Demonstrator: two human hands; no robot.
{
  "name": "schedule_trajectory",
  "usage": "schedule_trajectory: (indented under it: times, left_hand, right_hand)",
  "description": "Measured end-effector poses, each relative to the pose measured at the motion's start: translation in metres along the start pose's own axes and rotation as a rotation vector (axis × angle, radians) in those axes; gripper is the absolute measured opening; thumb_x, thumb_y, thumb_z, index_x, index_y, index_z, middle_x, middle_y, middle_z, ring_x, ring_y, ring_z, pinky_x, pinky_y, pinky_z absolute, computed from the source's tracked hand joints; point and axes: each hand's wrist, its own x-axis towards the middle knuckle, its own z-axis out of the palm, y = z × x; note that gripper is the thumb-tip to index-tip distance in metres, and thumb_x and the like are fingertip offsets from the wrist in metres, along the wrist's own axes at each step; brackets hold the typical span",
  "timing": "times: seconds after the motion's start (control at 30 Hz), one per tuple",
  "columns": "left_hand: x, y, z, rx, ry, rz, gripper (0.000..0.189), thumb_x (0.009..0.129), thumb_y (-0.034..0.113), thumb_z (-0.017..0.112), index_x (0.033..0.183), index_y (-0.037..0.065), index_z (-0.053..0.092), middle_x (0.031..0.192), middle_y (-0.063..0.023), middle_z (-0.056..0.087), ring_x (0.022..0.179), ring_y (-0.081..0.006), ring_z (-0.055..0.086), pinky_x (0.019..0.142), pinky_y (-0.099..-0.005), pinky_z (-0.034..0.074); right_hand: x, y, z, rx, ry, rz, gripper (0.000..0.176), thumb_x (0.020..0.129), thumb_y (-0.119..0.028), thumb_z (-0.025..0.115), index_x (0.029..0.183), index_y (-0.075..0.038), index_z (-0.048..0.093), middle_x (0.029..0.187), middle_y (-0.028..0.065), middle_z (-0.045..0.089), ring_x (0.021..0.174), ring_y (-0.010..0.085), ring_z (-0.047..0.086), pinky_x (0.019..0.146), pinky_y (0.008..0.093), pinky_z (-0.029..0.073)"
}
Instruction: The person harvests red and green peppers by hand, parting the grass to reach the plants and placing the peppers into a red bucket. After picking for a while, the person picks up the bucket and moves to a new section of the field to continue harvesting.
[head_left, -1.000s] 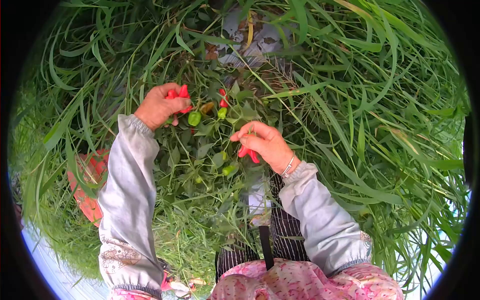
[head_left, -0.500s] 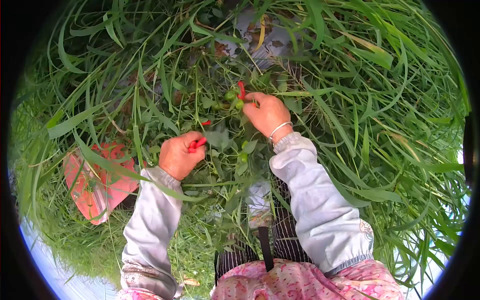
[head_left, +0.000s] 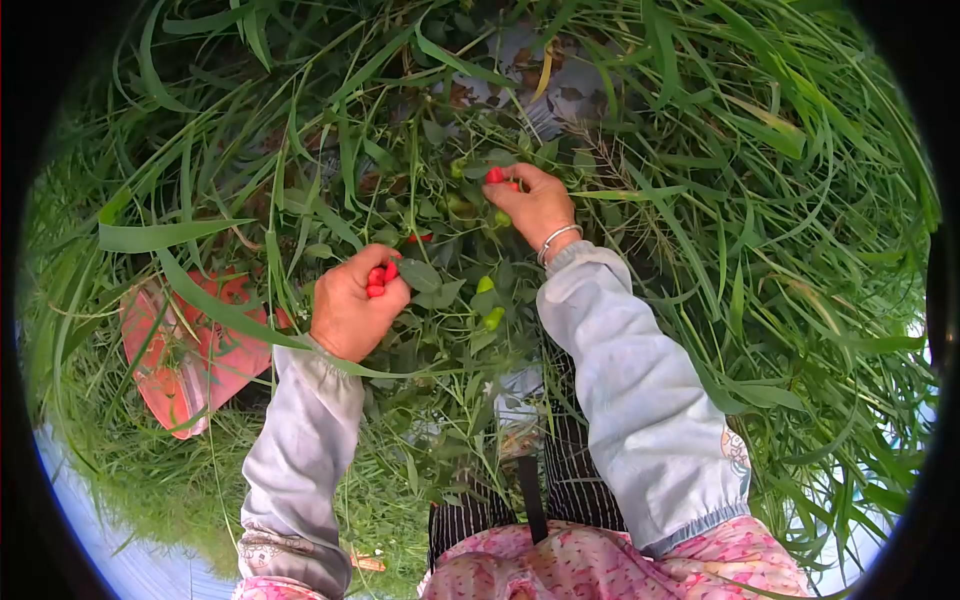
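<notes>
Several red chili peppers [head_left: 377,281] show between the curled fingers of my left hand [head_left: 350,308], which is closed around them. My right hand [head_left: 537,207] is up at the pepper plant, its thumb and fingers closed on a red chili pepper [head_left: 494,175]; a bit more red shows among those fingers. Green peppers [head_left: 492,318] hang on the plant below and between the hands. Another red pepper [head_left: 420,238] sits among the leaves just beyond my left hand, partly hidden.
A red and pink plastic bag [head_left: 225,360] lies in the grass to the left. Long grass blades [head_left: 175,235] arch across both sides, one over my left wrist. Pale plastic sheeting [head_left: 570,85] with dry leaves shows at the back.
The red pepper that stood upright by my right fingers is now in their pinch. My left hand has turned slightly and shifted up, showing more of its red peppers.
</notes>
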Motion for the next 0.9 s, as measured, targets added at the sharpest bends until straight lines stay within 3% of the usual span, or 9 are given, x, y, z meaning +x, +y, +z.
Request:
schedule_trajectory:
  times: [0.1,0.2,0.3,0.4,0.5,0.63,0.73,0.87,0.9]
  left_hand:
    - [0.001,0.046,-0.01,0.151,0.239,0.244,0.017,0.069,0.003,0.063,0.084,0.006,0.059,0.072,-0.0103,0.061,0.062,-0.0253,0.061,0.057,-0.0316,0.049]
    - [0.023,0.08,-0.01,0.259,0.24,0.578,0.014,0.073,0.007,0.062,0.087,0.005,0.06,0.072,-0.0094,0.061,0.06,-0.0191,0.06,0.059,-0.029,0.048]
    - [0.054,0.089,0.016,0.596,0.012,0.632,0.019,0.074,0.01,0.061,0.091,0.003,0.06,0.079,-0.0126,0.064,0.069,-0.0261,0.064,0.063,-0.0345,0.05]
    - [0.074,0.083,0.036,1.058,-0.43,0.192,0.027,0.075,0.012,0.059,0.1,0.001,0.057,0.084,-0.0142,0.066,0.08,-0.0278,0.065,0.068,-0.0369,0.051]
    - [0.079,0.063,0.045,1.152,-0.459,0.098,0.034,0.076,0.011,0.057,0.107,-0.001,0.052,0.085,-0.0145,0.066,0.083,-0.0266,0.065,0.068,-0.0368,0.051]
    - [0.08,0.05,0.049,1.129,-0.474,0.126,0.032,0.076,0.012,0.059,0.105,0.003,0.051,0.083,-0.0134,0.066,0.08,-0.0284,0.065,0.067,-0.0389,0.05]
    - [0.07,0.037,0.045,0.969,-0.284,0.289,0.03,0.073,0.014,0.063,0.098,0.006,0.049,0.08,-0.0126,0.064,0.076,-0.0309,0.063,0.065,-0.0405,0.049]
    - [0.057,0.031,0.026,0.744,-0.237,0.318,0.029,0.072,0.017,0.066,0.093,0.007,0.048,0.08,-0.0127,0.063,0.075,-0.0327,0.061,0.063,-0.0416,0.048]
    - [0.056,0.03,0.022,0.719,-0.244,0.247,0.03,0.071,0.018,0.067,0.093,0.008,0.049,0.08,-0.0128,0.063,0.075,-0.0332,0.061,0.063,-0.0415,0.048]
  right_hand:
    - [-0.005,0.015,0.013,0.283,0.068,-0.021,0.032,0.071,-0.028,0.072,0.091,-0.006,0.062,0.07,0.0048,0.06,0.059,0.0133,0.054,0.056,0.0278,0.044]
    - [-0.014,0.02,0.025,0.479,0.11,-0.025,0.026,0.072,-0.022,0.072,0.089,-0.006,0.06,0.064,0.0003,0.056,0.053,0.007,0.048,0.049,0.0247,0.04]
    - [-0.025,0.013,0.024,0.594,0.159,-0.006,0.024,0.074,-0.016,0.071,0.091,-0.004,0.059,0.065,-0.0011,0.055,0.054,0.0048,0.047,0.048,0.0234,0.039]
    - [-0.03,0.009,0.019,0.588,0.207,-0.031,0.027,0.075,-0.014,0.07,0.097,-0.001,0.06,0.077,0.0015,0.062,0.064,0.0052,0.051,0.056,0.0217,0.043]
    - [-0.037,0.004,0.012,0.69,0.073,0.128,0.031,0.075,-0.014,0.07,0.102,-0.001,0.061,0.083,0.0019,0.063,0.069,0.0061,0.054,0.061,0.0218,0.045]
    - [-0.051,0.005,0.012,0.814,0.039,0.124,0.028,0.077,-0.013,0.069,0.101,-0.001,0.062,0.083,0.0015,0.063,0.071,0.0065,0.057,0.061,0.0215,0.046]
    - [-0.064,0.003,0.006,0.962,0.014,0.118,0.024,0.079,-0.011,0.067,0.1,0.0,0.061,0.084,0.0031,0.064,0.07,0.0077,0.058,0.061,0.0214,0.047]
    - [-0.078,0.003,0.001,1.081,0.017,0.09,0.021,0.081,-0.009,0.063,0.1,-0.001,0.06,0.089,0.0054,0.064,0.072,0.0093,0.059,0.062,0.0218,0.047]
    - [-0.083,0.003,-0.001,1.099,0.019,0.088,0.02,0.082,-0.009,0.063,0.1,-0.001,0.059,0.091,0.0062,0.064,0.074,0.0094,0.059,0.064,0.0222,0.047]
